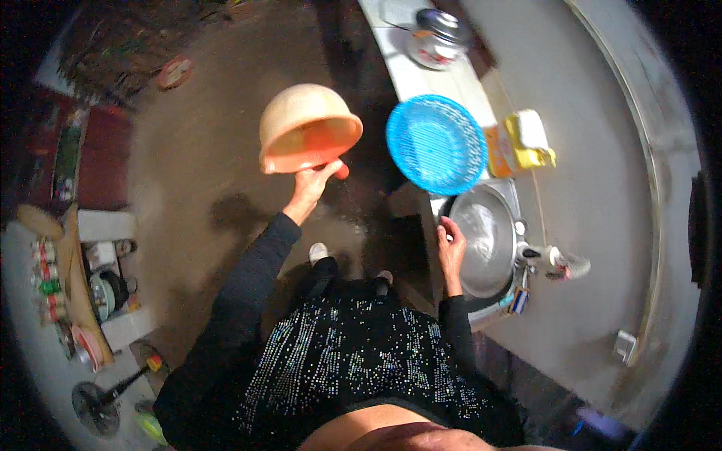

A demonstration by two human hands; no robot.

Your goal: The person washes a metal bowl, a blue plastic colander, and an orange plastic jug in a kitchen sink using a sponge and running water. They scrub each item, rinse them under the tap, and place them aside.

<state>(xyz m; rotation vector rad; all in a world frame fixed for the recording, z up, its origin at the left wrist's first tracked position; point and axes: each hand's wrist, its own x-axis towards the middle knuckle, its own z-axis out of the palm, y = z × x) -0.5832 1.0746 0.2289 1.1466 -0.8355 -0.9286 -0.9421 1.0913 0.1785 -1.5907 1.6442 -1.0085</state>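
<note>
My left hand (pixel 309 189) grips an orange plastic bowl (pixel 307 127) by its lower edge and holds it out over the floor. The bowl is tipped on its side, its hollow turned towards me. A rounded red part (pixel 342 171) shows beside my thumb; whether it is the bowl's handle I cannot tell. My right hand (pixel 453 251), fingers curled, is at the near side of a large round metal basin (pixel 483 242) set in the sink. A small white spot shows between its fingers, too small to name. Just beyond lies a blue plastic colander basket (pixel 437 145).
A yellow and orange package (pixel 510 149) with a white cloth-like item lies by the wall. Farther along the white counter (pixel 414 76) stands a dark-lidded jar (pixel 441 42). A faucet (pixel 538 253) rises behind the sink. A black pedestal fan (pixel 97 407) stands left.
</note>
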